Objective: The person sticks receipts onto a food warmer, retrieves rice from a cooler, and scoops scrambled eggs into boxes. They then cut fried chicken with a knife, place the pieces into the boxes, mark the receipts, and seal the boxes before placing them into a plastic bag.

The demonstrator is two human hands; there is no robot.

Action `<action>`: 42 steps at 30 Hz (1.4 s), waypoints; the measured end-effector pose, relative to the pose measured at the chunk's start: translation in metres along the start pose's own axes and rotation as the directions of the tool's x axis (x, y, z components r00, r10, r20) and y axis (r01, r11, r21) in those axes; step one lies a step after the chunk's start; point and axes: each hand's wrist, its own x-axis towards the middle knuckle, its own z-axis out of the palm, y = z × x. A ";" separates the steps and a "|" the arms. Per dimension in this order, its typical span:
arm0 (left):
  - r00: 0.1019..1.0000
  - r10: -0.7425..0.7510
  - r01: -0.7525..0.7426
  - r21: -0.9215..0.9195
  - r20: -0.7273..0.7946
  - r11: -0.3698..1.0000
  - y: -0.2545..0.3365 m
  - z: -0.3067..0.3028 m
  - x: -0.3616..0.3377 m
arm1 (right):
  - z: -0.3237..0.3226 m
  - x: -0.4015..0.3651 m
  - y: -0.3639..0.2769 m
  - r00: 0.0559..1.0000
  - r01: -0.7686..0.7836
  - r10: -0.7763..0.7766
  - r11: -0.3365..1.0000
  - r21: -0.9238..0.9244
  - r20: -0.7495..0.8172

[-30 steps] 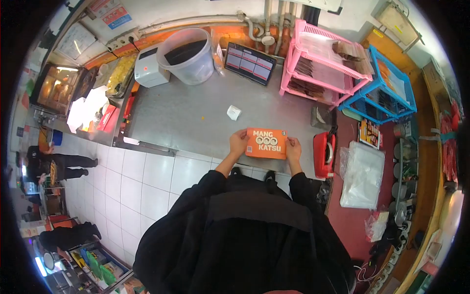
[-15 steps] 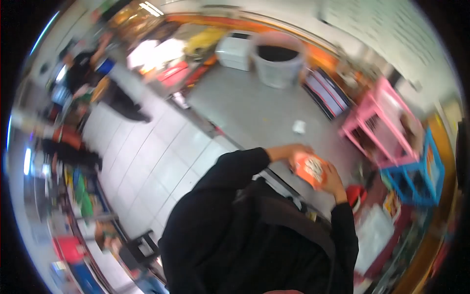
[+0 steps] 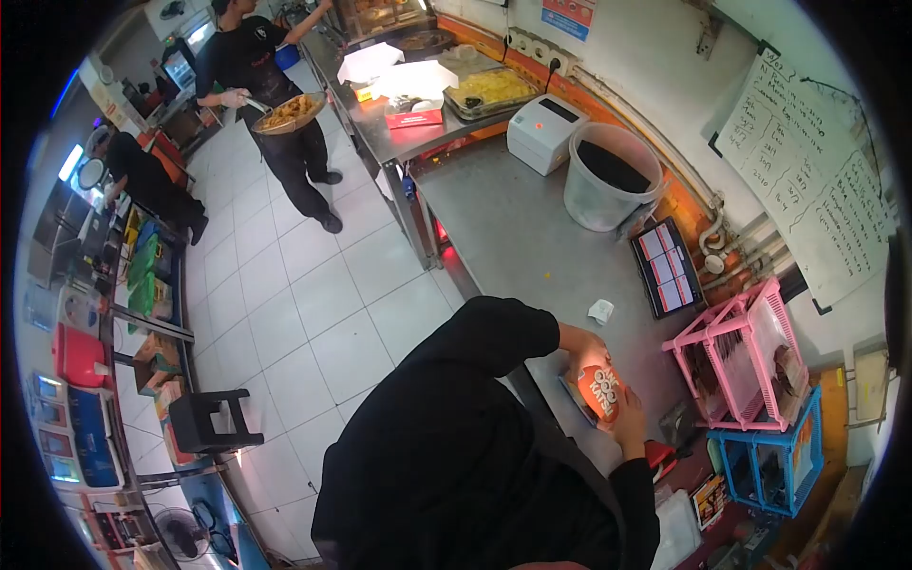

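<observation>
An orange food box (image 3: pixel 595 388) with white lettering is between my two hands, low over the metal counter near its front edge. My left hand (image 3: pixel 583 350) grips its far left end, with fingers curled round the side. On the opposite end, my right hand (image 3: pixel 627 420) is closed on the box, its fingers against the orange lid. A pale strip shows along the box's lower side. The small crumpled white paper (image 3: pixel 600 312) lies on the counter beyond my left hand.
The metal counter (image 3: pixel 518 223) carries a white printer (image 3: pixel 546 133), a clear bucket (image 3: pixel 608 185) and a tablet (image 3: pixel 667 266). Pink (image 3: pixel 746 361) and blue racks (image 3: pixel 774 456) stand at right. A co-worker (image 3: pixel 261 66) holds a tray of food (image 3: pixel 288 114); a black stool (image 3: pixel 214 420) stands on the tiles.
My view has turned and sharpened. The box stays in both hands and appears lower in the view. The co-worker with the tray now shows more fully and closer.
</observation>
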 end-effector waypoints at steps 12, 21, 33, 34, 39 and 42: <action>0.771 -0.022 -0.075 -0.125 -0.637 0.989 0.059 0.022 -0.027 | 0.049 -0.007 -0.064 0.908 -0.272 0.282 0.959 0.077 -0.309; 0.858 -0.044 0.137 0.145 -0.512 0.980 0.063 0.049 -0.007 | 0.011 -0.179 -0.051 -0.027 -0.959 0.760 0.164 0.232 -0.649; 0.803 -0.083 0.043 -0.081 -0.590 0.996 0.065 0.052 -0.007 | 0.014 -0.221 -0.007 0.128 -0.355 0.982 -0.085 0.931 0.138; 0.798 -0.048 0.028 -0.042 -0.600 0.999 0.062 0.055 -0.007 | 0.011 -0.225 -0.015 0.098 -0.266 0.990 -0.076 0.961 0.105; 0.790 0.046 -0.035 0.030 -0.611 0.999 0.064 0.054 -0.011 | 0.028 -0.250 -0.065 0.019 -0.267 0.995 -0.090 0.959 0.099; 0.813 0.016 -0.036 -0.023 -0.582 0.999 0.065 0.049 -0.014 | 0.032 -0.232 -0.067 -0.155 -0.748 0.988 -0.116 0.653 -0.002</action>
